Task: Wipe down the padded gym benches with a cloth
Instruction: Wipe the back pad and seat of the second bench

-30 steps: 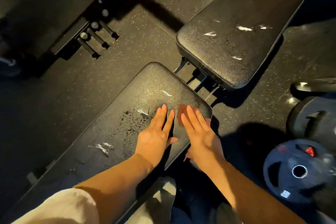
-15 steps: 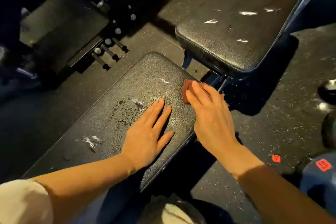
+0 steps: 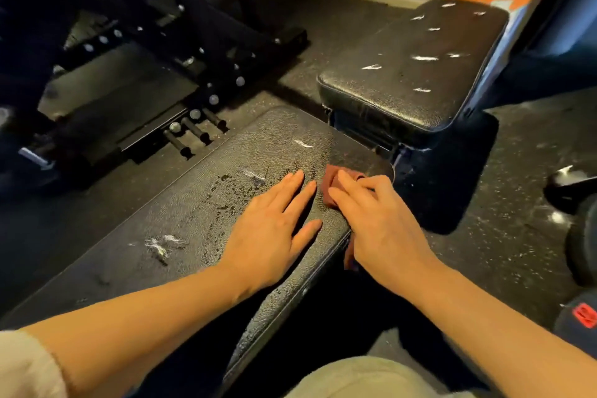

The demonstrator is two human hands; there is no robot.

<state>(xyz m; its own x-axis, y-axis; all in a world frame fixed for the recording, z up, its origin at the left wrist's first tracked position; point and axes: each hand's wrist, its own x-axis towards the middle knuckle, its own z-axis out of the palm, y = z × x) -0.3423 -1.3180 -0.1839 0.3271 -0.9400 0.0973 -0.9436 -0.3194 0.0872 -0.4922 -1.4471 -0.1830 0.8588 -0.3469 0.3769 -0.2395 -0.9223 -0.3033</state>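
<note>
The near padded bench (image 3: 200,203) runs from the lower left up toward the middle of the room, its black grained vinyl scuffed with white tears and speckled with wet droplets along its right edge. A left hand (image 3: 271,229) rests flat on it near the far right corner, fingers straight. Just beside it, a right hand (image 3: 378,220) presses a dark red cloth (image 3: 332,181) onto that same corner, part of the cloth hanging over the right edge. The second padded bench (image 3: 416,68) stands just past the far end, also marked with white tears. Both sit on a dark speckled rubber floor (image 3: 504,197), where a black rack base with pegs (image 3: 193,132) rests off the near bench's left edge.
</note>
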